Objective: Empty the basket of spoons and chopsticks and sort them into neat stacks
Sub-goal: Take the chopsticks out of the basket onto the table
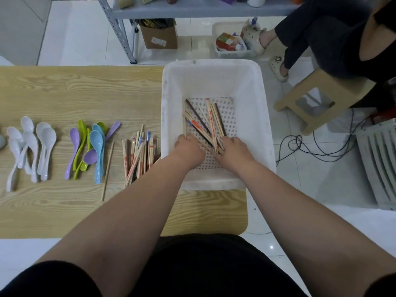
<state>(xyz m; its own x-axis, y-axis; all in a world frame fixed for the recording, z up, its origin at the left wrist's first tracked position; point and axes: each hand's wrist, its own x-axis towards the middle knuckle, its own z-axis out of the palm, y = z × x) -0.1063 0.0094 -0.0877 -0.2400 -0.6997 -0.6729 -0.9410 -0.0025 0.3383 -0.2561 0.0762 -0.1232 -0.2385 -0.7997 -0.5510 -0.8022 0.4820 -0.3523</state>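
Both hands were down in the white plastic basket, on its perforated floor; the right hand curled round the near ends of the slim wooden chopsticks; the left hand lay against them, its grip hidden; on the wood-grain bench lay glossy white spoons, coloured spoons and a sorted pile of sticks.

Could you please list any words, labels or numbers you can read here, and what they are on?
No text is legible.
Red print on the chopsticks: too small to read.
The white label on the cardboard box: blurred.
The packets in the floor basket: blurred.
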